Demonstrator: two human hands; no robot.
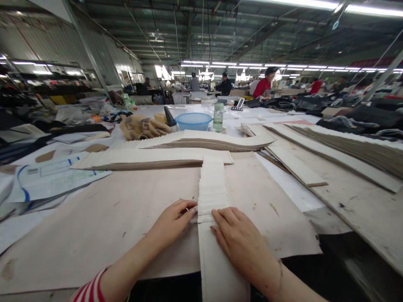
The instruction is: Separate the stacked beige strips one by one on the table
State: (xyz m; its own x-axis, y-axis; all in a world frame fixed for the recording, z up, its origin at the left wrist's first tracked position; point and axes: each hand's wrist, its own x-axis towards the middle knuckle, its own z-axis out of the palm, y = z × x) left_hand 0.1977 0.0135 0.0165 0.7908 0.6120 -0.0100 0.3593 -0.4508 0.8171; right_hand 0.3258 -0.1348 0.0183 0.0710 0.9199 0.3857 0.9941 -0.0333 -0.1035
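A column of overlapping white strips [214,186] runs toward me down the middle of the table, its near strip [215,256] long and smooth. At the left edge of the column, my left hand [176,216] has its thumb and fingertips drawn close together on the strips' edge. My right hand [237,235] lies over the right side of the near strip, fingers stretched out and resting on it. The far end of the column meets a crosswise fanned stack of white strips [151,157] with grey-brown edges. Behind that lies another fanned stack [210,139].
A pale, stained sheet [110,209] covers the table under my arms. Farther back stand a blue bowl [193,121], a green bottle [218,117] and a brown patterned cloth [141,126]. More strips [333,155] lie on a board at right. A printed plastic bag [47,176] is at left.
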